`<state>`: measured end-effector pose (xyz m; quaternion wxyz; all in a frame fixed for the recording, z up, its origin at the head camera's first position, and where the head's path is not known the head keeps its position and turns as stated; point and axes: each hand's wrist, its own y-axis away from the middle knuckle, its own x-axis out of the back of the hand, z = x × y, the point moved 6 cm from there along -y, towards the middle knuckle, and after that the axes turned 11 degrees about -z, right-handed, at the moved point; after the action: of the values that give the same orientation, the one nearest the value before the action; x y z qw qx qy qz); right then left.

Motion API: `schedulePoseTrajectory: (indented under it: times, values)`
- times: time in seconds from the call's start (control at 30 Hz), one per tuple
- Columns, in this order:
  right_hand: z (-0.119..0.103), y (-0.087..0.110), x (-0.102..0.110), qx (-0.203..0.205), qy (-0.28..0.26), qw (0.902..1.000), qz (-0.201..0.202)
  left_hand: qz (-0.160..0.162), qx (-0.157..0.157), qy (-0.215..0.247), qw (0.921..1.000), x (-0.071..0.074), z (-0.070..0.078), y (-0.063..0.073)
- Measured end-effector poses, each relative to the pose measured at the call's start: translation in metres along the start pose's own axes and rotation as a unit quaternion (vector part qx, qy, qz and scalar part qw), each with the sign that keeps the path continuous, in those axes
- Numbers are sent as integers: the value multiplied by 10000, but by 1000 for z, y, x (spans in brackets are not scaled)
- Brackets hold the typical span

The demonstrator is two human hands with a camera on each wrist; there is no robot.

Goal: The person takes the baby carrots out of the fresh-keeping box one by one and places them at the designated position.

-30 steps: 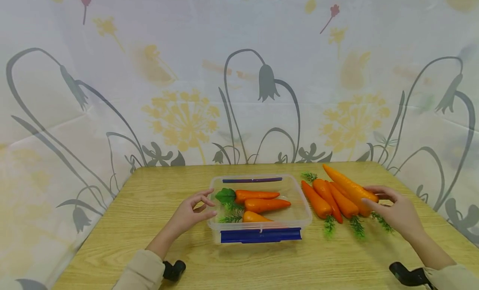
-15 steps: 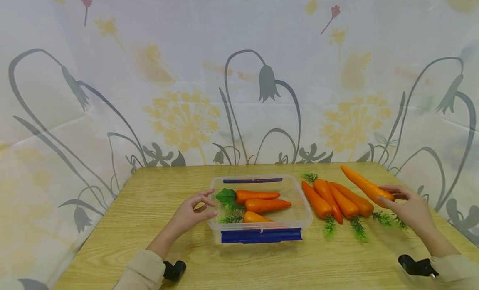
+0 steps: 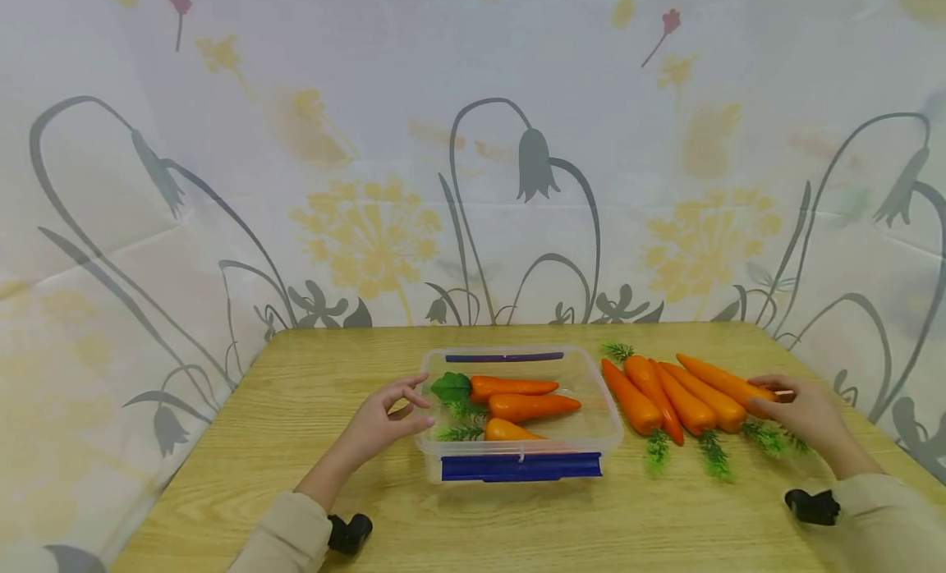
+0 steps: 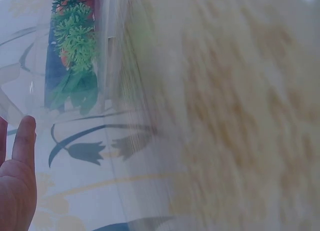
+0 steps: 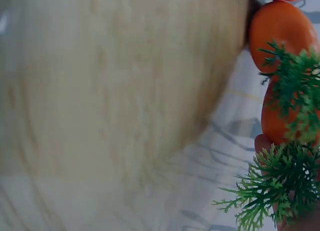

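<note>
My right hand [image 3: 805, 417] holds the thick end of an orange carrot [image 3: 720, 379], thumb on the near side and fingers on the far side. The carrot lies low at the right end of a row of carrots [image 3: 683, 401] with green tops. In the right wrist view, green leaves [image 5: 285, 186] hang beside the fingers. My left hand [image 3: 377, 425] is at the left side of a clear plastic box [image 3: 613, 429], fingers loosely bent near its rim; contact cannot be told. Three carrots [image 3: 534, 406] lie inside the box, leaves toward the left.
The box has blue clasps, one blue latch [image 3: 521, 466] on its front side. A wooden table [image 3: 332, 359] bears everything, its back edge against a flower-printed cloth [image 3: 384, 146]. Black wrist cameras [image 3: 811, 507] sit at both sleeves.
My right hand moved the carrot to the right, clear of the others, then lowered it beside the row's right end. The left hand and the box look unmoved.
</note>
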<state>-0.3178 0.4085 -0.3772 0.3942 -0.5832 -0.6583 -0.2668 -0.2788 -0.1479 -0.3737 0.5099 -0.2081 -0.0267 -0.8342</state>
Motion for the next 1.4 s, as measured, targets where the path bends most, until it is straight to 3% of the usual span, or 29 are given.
schedulePoseTrajectory:
  times: [0.23,0.57,0.93,1.4]
  values:
    - [-1,-1,-6,116,103,9997,-165,-32,-43,41,10000,-1,1,-1]
    - [-12,1,4,301,11,9994,-162,3,-34,25,10000,1,3,0]
    - [-51,1,13,827,102,9965,-120,-14,18,90,10000,0,2,0]
    - [-105,-11,5,1365,-231,9901,-247,-9,15,78,10000,0,0,1]
